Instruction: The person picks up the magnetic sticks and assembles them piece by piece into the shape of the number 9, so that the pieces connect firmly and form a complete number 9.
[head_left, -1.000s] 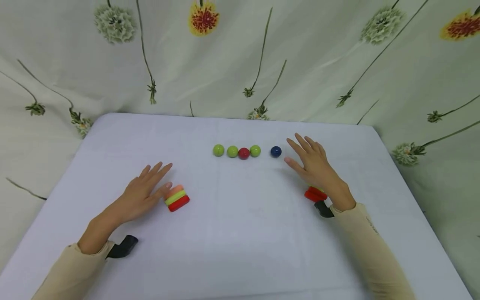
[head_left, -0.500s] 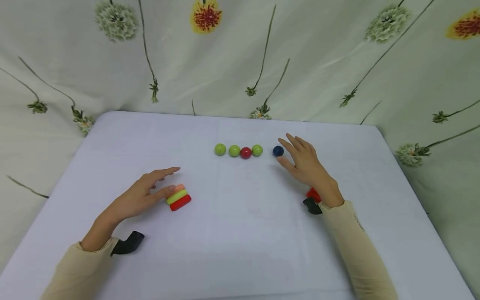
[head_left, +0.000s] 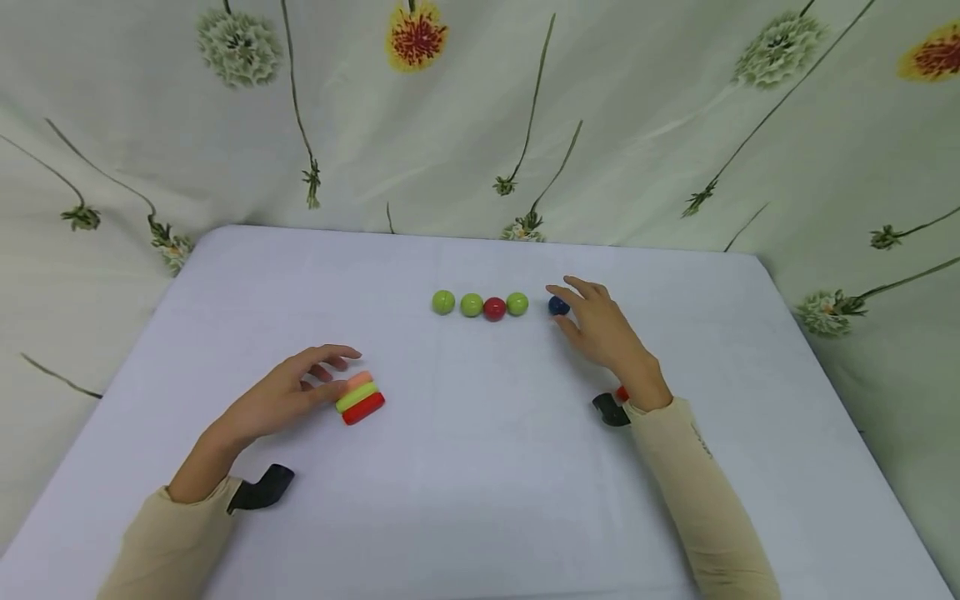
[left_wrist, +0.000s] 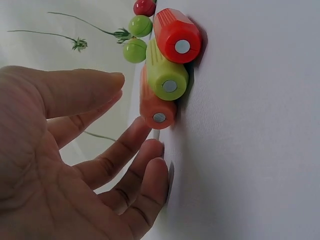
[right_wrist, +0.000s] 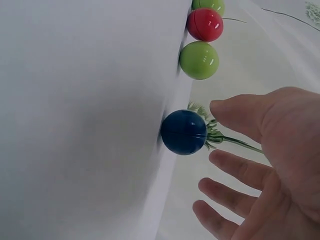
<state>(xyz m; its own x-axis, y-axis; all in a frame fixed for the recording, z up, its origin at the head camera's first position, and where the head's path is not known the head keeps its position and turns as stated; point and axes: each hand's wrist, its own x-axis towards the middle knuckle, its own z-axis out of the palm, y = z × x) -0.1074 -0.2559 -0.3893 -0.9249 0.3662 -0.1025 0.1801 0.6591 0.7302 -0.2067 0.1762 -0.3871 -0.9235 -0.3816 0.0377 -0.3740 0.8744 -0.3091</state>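
Note:
My left hand (head_left: 288,392) is beside three short plastic rods with round metal discs in their ends: an orange rod (left_wrist: 157,107), a yellow-green rod (left_wrist: 167,77) and a red rod (left_wrist: 176,40). In the left wrist view, its thumb and fingers are spread apart, with fingertips right at the orange rod. My right hand (head_left: 603,329) reaches over a glossy dark blue ball (right_wrist: 183,132). Thumb and fingers are parted around the ball's near side in the right wrist view, with a gap visible between them and it.
Left of the blue ball runs a row of balls: a green ball (head_left: 517,303), a red ball (head_left: 494,309) and two more green ones. Another red piece (head_left: 622,393) peeks out under my right wrist. A flowered cloth (head_left: 450,125) hangs behind the white table (head_left: 465,483).
My right hand has moved left to the blue ball, its fingers curving more. My left hand has shifted slightly right towards the rods, its fingers bending in. The balls and rods stay in place.

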